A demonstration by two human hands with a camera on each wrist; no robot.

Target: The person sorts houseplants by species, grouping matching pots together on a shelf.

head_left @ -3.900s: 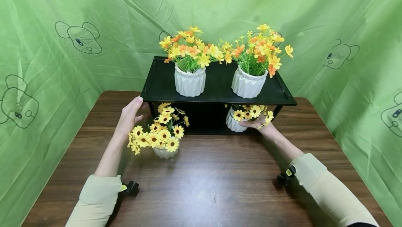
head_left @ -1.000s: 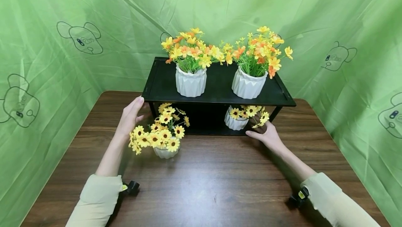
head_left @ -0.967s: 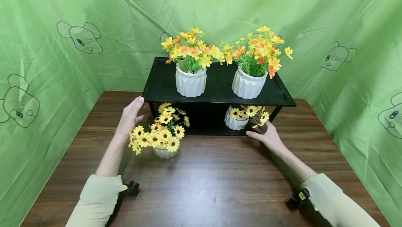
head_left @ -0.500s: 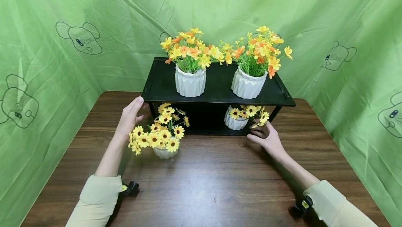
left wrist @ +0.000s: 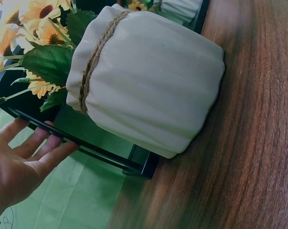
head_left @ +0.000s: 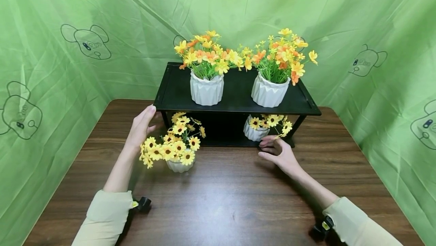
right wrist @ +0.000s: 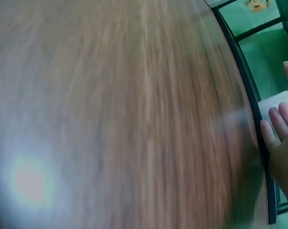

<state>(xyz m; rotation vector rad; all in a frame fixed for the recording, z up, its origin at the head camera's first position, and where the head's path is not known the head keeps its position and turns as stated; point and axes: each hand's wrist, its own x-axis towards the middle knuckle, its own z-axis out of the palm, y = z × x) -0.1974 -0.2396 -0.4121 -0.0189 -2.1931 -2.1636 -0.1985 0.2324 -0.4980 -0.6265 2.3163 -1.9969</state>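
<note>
My left hand [head_left: 137, 130] rests its fingers against the left front corner of a black two-tier shelf [head_left: 236, 92]. In the left wrist view, its fingers are extended against a thin black bar. Close beside that hand, a white pot of yellow daisies [head_left: 179, 165] stands on the table in front of the shelf; twine circles the pot's rim [left wrist: 149, 81]. My right hand [head_left: 281, 157], fingers loosely bent, is at the lower tier's front edge. Just behind its fingertips stands another white daisy pot [head_left: 254, 132], tilted in view, on the lower tier; I cannot tell whether they touch.
On the upper tier stand two white pots with orange and yellow flowers, a left pot [head_left: 206, 90] and a right pot [head_left: 270, 91]. A brown wood table [head_left: 221, 200] carries the shelf. Green cloth [head_left: 136, 11] with bear drawings hangs behind and at both sides.
About four seconds ago my right hand was at the lower-tier pot; it drew away to the right, then moved left to the tier's front edge. My left hand has stayed in place.
</note>
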